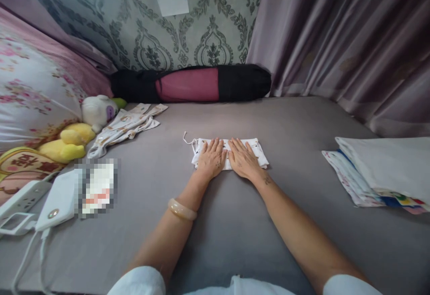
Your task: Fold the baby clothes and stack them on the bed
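A small white folded garment (258,149) with a drawstring lies on the grey bed sheet (235,223) in the middle of the view. My left hand (211,157) rests flat on its left half, fingers stretched out. Beside it, my right hand (243,158) presses flat on the right half, fingers also spread. The two hands touch side by side and hold nothing. A pale bangle (182,210) sits on my left forearm.
A stack of folded clothes (383,172) lies at the right. An unfolded patterned garment (126,127) lies at the back left near plush toys (80,134). A black and pink rolled bag (191,83) lines the wall. A power strip and white devices (50,201) sit at the left edge.
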`<state>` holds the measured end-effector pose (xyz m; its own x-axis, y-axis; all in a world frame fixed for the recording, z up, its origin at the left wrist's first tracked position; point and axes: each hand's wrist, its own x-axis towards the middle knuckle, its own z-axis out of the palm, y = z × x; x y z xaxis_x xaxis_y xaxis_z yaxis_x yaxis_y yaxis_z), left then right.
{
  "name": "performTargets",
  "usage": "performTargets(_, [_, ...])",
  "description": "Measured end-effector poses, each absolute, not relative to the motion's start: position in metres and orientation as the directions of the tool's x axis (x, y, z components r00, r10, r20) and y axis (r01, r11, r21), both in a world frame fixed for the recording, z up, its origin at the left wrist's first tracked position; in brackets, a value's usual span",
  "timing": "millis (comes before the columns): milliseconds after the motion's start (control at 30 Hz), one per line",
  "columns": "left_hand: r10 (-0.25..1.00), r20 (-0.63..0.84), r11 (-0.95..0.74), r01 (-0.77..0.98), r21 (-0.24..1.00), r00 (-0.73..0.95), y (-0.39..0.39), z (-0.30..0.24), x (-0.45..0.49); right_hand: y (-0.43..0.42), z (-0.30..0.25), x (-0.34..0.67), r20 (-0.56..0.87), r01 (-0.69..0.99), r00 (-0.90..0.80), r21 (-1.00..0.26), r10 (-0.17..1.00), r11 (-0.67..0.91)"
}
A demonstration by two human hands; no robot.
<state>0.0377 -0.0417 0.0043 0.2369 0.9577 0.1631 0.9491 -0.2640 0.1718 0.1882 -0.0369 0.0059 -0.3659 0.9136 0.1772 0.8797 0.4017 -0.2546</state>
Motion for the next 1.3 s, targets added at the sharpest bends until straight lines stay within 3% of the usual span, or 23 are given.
performTargets(267, [0.962,0.143,-0.258,0.949,0.179,0.234,-0.043,0.007,0.039,-0.035,0.005,0.188,0.154,0.881,-0.37,-0.254,0.916,0.398])
performTargets(500, [0.955,0.252,-0.197,0.97,0.145,0.156,-0.046,0.009,0.034,-0.039,0.01,0.192,0.192,0.908,-0.324,-0.212,0.926,0.361])
performTargets(767, [0.974,0.174,-0.156,0.986,0.065,0.142,-0.046,0.003,0.033,-0.039,0.007,0.192,0.119,0.93,-0.297,-0.188,0.947,0.316])
performTargets(1100, [0.96,0.275,-0.086,0.991,0.107,0.054,-0.045,0.009,0.029,-0.038,0.01,0.197,0.166,0.958,-0.228,-0.135,0.959,0.251])
performTargets(1300, [0.979,0.2,-0.055,0.995,0.083,0.038,-0.043,-0.001,0.022,-0.038,0.005,0.198,0.095,0.967,-0.216,-0.118,0.972,0.226])
